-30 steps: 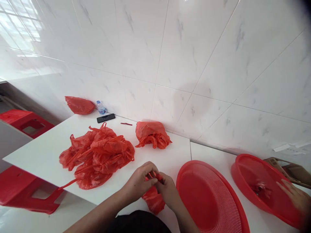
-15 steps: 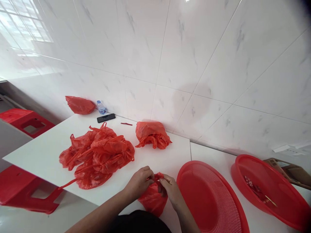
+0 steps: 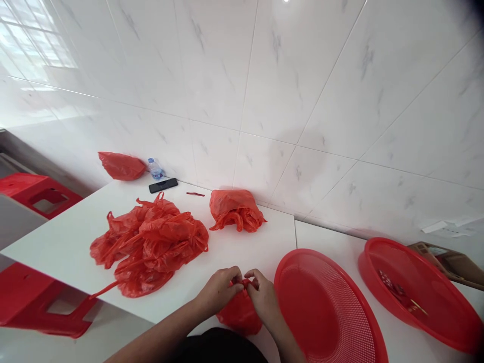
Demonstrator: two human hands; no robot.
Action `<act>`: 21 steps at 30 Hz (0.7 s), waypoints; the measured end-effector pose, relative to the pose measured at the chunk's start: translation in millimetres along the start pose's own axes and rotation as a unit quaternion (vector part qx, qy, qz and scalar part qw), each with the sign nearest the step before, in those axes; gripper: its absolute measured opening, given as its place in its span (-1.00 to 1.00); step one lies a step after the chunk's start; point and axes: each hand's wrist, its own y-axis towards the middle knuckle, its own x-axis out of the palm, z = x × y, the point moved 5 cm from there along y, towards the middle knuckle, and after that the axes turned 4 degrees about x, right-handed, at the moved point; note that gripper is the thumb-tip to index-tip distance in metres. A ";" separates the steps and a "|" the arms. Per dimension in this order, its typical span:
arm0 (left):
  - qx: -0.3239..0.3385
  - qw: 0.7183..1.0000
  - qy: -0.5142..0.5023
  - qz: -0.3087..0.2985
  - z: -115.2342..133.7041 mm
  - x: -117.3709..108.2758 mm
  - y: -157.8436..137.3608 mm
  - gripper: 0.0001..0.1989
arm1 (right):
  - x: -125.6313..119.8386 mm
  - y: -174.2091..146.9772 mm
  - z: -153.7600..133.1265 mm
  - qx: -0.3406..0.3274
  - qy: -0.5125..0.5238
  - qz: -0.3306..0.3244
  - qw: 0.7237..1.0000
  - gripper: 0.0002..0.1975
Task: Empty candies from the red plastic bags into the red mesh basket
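Note:
A red plastic bag (image 3: 241, 313) sits at the table's front edge, close to my body. My left hand (image 3: 224, 289) pinches its gathered top from the left. From the other side, my right hand (image 3: 260, 292) grips the same twisted neck between thumb and fingers. Whatever lies inside the bag is hidden. Left of my hands spreads a large heap of red plastic bags (image 3: 159, 242). Beyond them, toward the wall, rests another bundled red bag (image 3: 238, 209).
On the right stand a red perforated basket (image 3: 313, 307) and a red basin (image 3: 427, 297) with small items inside. A phone (image 3: 163, 185), a water bottle (image 3: 155, 169), a red strip (image 3: 195, 194) and another red bag (image 3: 121, 166) lie along the wall. Red stools (image 3: 38, 297) flank the table.
My hands have come closer together and a little lower at the bag's neck. The top of the bag looks more tightly gathered. The view has shifted slightly.

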 end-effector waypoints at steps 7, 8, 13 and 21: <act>-0.002 0.999 0.048 0.019 -3.9 -6.0 -2.1 -0.90 | 4.2 1.5 -6.6 0.024 0.200 -0.075 0.977 -0.80; 0.000 0.998 0.057 0.023 -3.6 -6.5 -1.9 -0.90 | 4.5 3.1 -6.8 0.026 0.201 -0.072 0.977 -0.81; 0.070 0.993 0.086 0.046 -1.0 -8.6 -1.6 -0.89 | 2.9 18.9 -4.3 -0.001 0.170 -0.001 0.985 -0.86; 0.019 0.981 0.191 0.028 -56.1 -32.2 -24.6 -0.87 | -51.1 36.6 25.4 0.028 -0.244 0.236 0.940 -0.70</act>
